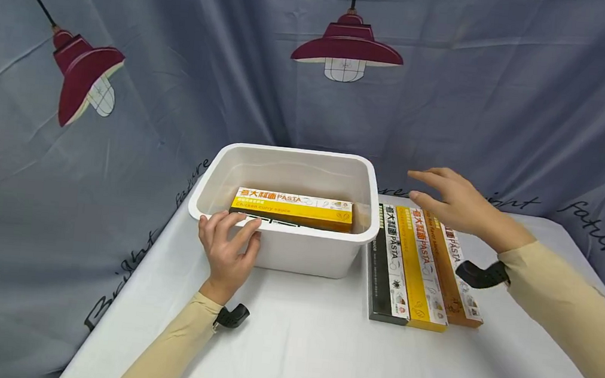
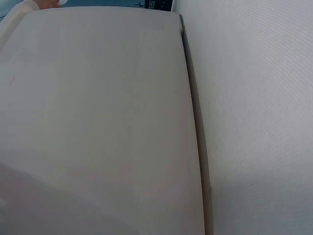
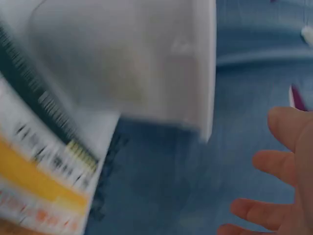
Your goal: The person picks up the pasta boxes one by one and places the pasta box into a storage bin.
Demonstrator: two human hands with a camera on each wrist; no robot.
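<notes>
A white plastic bin stands on the table, and my left hand holds its front-left rim with bent fingers, the thumb outside. Inside lies a yellow pasta box marked chicken curry sauce; a dark box before it is mostly hidden by the rim. My right hand, fingers extended and empty, hovers above the far ends of three pasta boxes right of the bin. They lie side by side: a black box, a yellow box and an orange-brown box. The left hand's fingers are out of its wrist view.
A white cloth covers the table. Blue-grey curtains printed with red lamps and lettering hang behind it and along its left side. Each wrist carries a black camera mount.
</notes>
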